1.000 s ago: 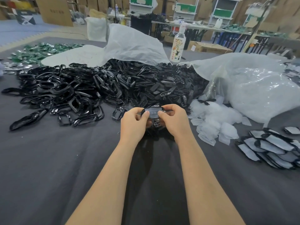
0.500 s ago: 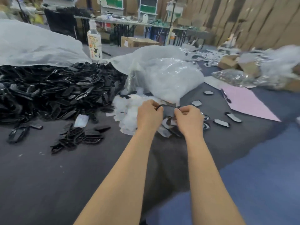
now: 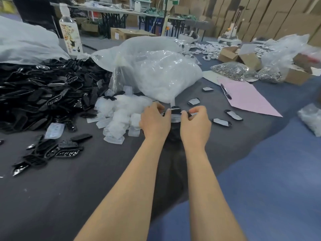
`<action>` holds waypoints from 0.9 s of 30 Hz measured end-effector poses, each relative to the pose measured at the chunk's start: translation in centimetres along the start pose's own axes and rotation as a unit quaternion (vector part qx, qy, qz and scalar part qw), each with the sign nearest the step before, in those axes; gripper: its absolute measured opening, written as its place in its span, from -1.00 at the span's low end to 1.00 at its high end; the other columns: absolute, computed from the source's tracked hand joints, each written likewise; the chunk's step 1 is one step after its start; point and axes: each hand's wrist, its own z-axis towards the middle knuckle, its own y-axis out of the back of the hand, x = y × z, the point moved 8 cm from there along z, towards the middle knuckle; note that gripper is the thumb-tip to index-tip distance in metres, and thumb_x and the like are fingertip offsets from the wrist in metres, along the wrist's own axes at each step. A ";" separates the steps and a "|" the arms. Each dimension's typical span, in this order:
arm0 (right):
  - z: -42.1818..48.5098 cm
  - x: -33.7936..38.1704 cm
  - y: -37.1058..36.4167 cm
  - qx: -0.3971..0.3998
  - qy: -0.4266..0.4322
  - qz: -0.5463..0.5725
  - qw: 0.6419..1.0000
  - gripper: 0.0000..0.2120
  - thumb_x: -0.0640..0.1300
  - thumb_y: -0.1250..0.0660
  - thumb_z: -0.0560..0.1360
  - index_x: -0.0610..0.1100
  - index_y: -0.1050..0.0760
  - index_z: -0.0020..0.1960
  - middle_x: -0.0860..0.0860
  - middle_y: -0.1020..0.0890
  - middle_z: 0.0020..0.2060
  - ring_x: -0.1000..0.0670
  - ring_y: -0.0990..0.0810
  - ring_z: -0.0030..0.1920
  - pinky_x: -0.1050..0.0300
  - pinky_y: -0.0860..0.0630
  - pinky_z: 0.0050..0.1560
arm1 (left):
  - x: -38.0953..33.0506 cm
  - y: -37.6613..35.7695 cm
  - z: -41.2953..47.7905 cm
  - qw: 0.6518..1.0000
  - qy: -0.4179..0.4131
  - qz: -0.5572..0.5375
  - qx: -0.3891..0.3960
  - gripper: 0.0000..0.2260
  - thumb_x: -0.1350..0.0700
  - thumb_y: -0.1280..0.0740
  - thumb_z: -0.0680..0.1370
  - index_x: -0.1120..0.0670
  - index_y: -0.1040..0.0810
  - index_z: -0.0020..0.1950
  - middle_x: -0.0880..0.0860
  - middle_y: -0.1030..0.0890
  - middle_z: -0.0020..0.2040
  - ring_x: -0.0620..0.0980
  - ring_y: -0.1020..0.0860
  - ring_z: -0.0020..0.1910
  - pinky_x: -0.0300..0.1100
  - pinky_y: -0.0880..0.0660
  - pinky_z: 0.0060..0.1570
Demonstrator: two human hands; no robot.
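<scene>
Head view showed two hands meeting over the grey table (image 3: 86, 180), just before a big clear bag (image 3: 165, 75). The left hand (image 3: 154, 122) and right hand (image 3: 195, 125) each pinched one end of a small black part (image 3: 175, 111) with pale film on it, fingers curled round it. It sat between the heap of clear sleeves (image 3: 121, 110) and some wrapped pieces (image 3: 221, 122); the black pile (image 3: 43, 94) lay off left.

My left hand (image 3: 154, 122) and my right hand (image 3: 195, 124) are covering most of the small black piece (image 3: 175, 111) that they are pinching, so I am not seeing its full shape. The pile of black parts (image 3: 34, 94) is running out of the left edge. The right edge is cutting a clear bag (image 3: 311, 119), and the far tables (image 3: 121, 12) are looking blurred.
</scene>
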 end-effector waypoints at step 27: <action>-28.7 21.2 -24.9 0.445 0.339 -0.056 0.827 -0.62 -0.20 -0.15 0.56 -0.11 -0.43 0.37 -0.11 -0.47 0.30 -0.14 -0.38 0.34 -0.04 -0.27 0.36 | 18.0 36.2 -7.3 0.900 0.154 -0.091 -0.397 -0.86 0.24 -0.19 0.57 0.05 -0.48 0.02 -0.11 -0.48 -0.19 -0.02 -0.47 -0.13 -0.17 -0.42 -0.02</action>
